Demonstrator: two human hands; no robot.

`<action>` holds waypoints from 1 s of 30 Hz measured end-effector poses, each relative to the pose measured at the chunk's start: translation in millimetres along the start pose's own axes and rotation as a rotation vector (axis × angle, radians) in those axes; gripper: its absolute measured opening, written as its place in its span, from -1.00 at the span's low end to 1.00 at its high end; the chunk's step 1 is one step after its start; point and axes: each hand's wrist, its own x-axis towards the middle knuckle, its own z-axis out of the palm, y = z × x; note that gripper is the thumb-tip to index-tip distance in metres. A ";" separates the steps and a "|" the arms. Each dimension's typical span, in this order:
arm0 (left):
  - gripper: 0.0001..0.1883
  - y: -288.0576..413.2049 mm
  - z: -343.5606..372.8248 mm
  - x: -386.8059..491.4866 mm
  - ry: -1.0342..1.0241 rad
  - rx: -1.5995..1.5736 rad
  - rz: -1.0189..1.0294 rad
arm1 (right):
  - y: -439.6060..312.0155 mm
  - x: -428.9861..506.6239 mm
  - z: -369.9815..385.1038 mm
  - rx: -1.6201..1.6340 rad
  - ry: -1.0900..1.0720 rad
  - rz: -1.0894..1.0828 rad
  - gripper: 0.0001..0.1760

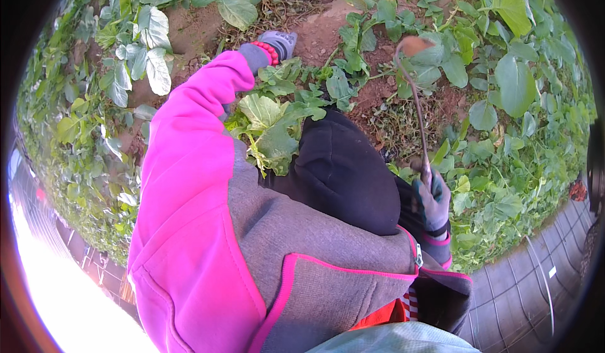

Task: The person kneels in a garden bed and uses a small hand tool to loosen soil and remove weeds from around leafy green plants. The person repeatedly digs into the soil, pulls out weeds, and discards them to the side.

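Note:
My left hand, in a grey work glove with red beads at the wrist, rests low over bare soil beside a patch of small weeds. Its fingers point away from the camera, so whether they hold anything is hidden. My right hand, also gloved, grips the handle of a hand hoe. The hoe's thin metal neck curves up to a rusty, motion-blurred blade, raised in front of leaves. Between my hands grow broad-leaved green plants, close to my bent knee.
Dense leafy plants spread on the right, with more on the left. Low weeds cover soil below the hoe. At the lower right runs a dark sheet with a grid of bars. Bright light washes out the lower left.

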 end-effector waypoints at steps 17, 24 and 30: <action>-0.81 -44.5 -30.3 -3.2 0.038 -0.541 0.094 | 39.0 -40.6 -32.2 -0.065 0.171 0.390 -0.73; -0.61 -11.4 -54.3 10.7 0.226 0.140 -0.052 | 52.9 5.8 -42.0 -0.577 0.229 0.301 -0.78; -0.53 12.9 -58.4 96.3 0.286 0.448 0.034 | 98.6 51.1 -71.0 -0.841 0.211 -0.124 -0.72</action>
